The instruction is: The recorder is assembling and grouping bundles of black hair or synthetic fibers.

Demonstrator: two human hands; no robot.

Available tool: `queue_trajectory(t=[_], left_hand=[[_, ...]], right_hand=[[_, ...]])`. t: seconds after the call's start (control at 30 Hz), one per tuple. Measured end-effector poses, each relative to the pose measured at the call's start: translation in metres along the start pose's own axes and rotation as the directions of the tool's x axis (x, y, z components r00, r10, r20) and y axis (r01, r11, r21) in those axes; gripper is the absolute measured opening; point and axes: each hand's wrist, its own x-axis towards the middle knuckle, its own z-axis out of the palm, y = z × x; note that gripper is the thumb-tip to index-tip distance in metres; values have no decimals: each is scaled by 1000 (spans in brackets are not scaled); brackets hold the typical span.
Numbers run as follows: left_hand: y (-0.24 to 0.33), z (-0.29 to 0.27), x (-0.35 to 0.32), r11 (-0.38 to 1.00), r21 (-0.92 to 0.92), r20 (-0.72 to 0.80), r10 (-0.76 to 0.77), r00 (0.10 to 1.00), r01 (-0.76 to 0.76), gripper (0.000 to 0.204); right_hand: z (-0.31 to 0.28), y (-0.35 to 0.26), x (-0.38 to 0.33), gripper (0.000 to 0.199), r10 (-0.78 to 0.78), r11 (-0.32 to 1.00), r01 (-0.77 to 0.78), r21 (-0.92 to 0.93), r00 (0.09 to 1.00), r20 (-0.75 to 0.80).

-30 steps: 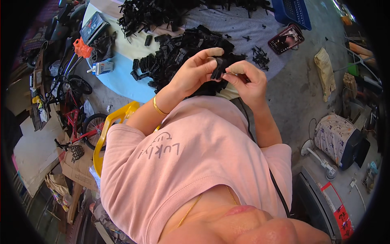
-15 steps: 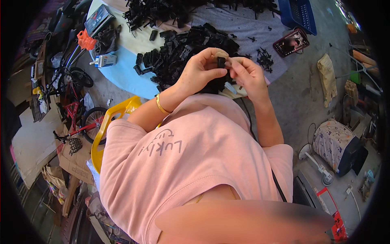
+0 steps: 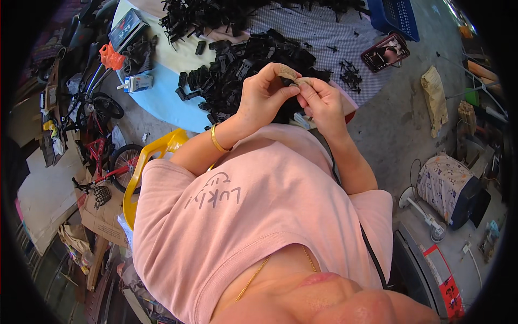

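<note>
Surface: pale cloth-covered table [image 3: 178, 59] on grey concrete floor [image 3: 399, 108].
Part: small black plastic piece [image 3: 284, 82], mostly hidden.
Grip: left hand [image 3: 264, 97] and right hand [image 3: 322, 101] pinch it.

One head-worn fisheye view looks steeply down, close over the chest, toward the table [image 3: 162, 102]; its rim bends and darkens.

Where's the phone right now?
In the head view, the phone lies upper right on the checked cloth, just below the blue basket, right of the black parts pile.
</note>
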Motion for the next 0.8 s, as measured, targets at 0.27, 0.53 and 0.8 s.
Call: queue_trajectory(t=[0.27,0.53,0.8], left_hand=[[-7,7,18,914,400,104,22,994,-62,36],[-8,-15,57,622,716,195,258,946,-318,47],[-88,-103,125,334,871,352,86,932,-360,39]], right_hand=[[-25,22,14,17,74,997,-74,4,997,-24],[-93,55,53,18,127,992,-125,29,986,-111],[-86,85,59,24,-176,891,77,-448,967,-183]])
